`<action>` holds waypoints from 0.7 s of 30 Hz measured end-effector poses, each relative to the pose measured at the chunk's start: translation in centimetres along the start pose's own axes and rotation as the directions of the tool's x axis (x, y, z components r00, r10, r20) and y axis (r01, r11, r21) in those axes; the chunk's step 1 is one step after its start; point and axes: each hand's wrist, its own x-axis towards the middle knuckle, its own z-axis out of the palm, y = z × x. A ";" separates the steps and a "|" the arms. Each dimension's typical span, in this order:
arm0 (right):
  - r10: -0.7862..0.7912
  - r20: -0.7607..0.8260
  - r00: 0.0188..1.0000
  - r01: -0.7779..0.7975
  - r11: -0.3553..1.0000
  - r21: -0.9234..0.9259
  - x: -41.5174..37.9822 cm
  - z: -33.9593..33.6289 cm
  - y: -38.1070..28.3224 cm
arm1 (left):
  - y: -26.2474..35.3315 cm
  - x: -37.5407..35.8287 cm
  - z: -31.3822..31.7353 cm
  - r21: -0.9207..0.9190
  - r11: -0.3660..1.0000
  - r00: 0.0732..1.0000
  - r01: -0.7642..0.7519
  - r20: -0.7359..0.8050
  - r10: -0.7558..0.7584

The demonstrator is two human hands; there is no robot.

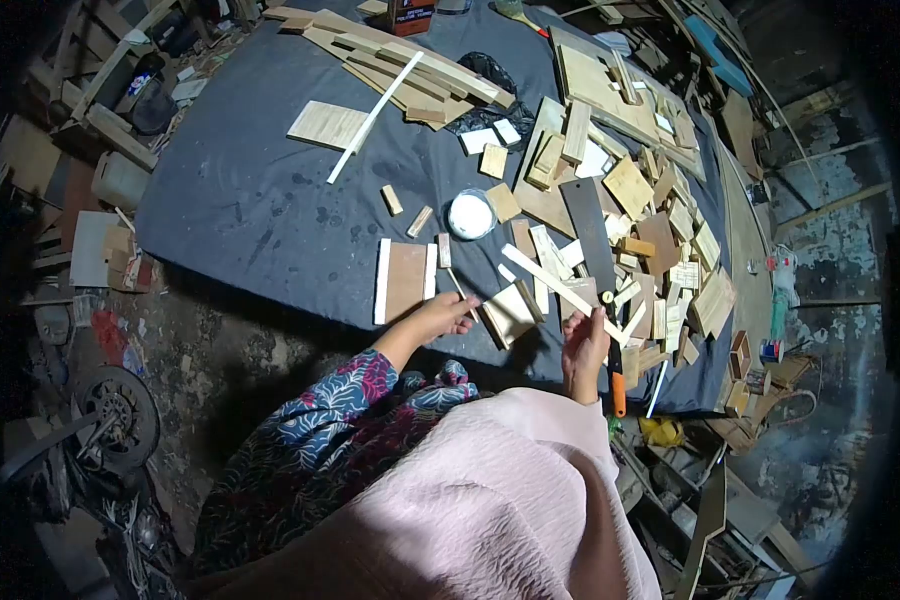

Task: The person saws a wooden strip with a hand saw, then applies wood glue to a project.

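My left hand [444, 316] is closed on a thin stick [457, 284], which slants up from the fingers. A small wooden piece with raised edges [510, 314] lies just right of that hand. My right hand [584, 345] is closed on a long pale wooden strip [552, 282] that points up and left. A brown board with white side strips [406, 282] lies left of my left hand. Above both hands stands a round tub of white stuff [471, 215]. Beside my right hand is a saw with an orange handle [618, 393].
Many wood offcuts [660, 245] are heaped on the right of the dark-cloth-covered table [240, 190]. Longer boards [395, 65] and a black plastic bag [487, 72] lie at the back. A wheel [118, 418] stands on the floor at left.
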 end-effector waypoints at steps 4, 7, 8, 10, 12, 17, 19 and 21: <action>-0.128 0.003 0.992 0.125 0.966 -0.224 -2.5 -1.4 -0.9 | -2.8 -0.2 0.1 0.169 0.985 0.992 -0.020 -0.122 0.041; -0.233 0.147 0.961 0.273 0.878 -0.392 -4.2 -2.7 -1.1 | -4.2 0.0 0.7 0.117 0.989 0.939 -0.094 -0.320 0.127; -0.235 0.174 0.956 0.290 0.837 -0.464 -4.9 -3.0 -1.2 | -4.1 0.0 0.6 0.407 0.890 0.886 -0.207 -0.307 0.347; -0.244 0.155 0.957 0.289 0.834 -0.470 -5.6 -3.2 -1.4 | -3.8 0.3 0.4 0.844 0.430 0.715 -0.320 -0.082 0.694; -0.264 0.076 0.962 0.269 0.854 -0.446 -5.9 -3.2 -2.0 | -3.2 1.3 0.3 0.852 0.356 0.695 -0.384 0.012 0.719; -0.256 -0.090 0.963 0.219 0.930 -0.296 -6.1 -4.8 -2.9 | -1.9 3.7 -1.1 0.888 0.043 0.706 -0.457 0.333 0.625; -0.225 -0.168 0.960 0.175 0.948 -0.267 -6.5 -5.4 -3.2 | -1.5 3.9 -0.9 0.893 0.103 0.732 -0.438 0.288 0.617; -0.243 -0.212 0.946 0.180 0.943 -0.279 -7.0 -5.6 -3.1 | -1.3 4.1 -1.0 0.880 0.100 0.761 -0.464 0.339 0.553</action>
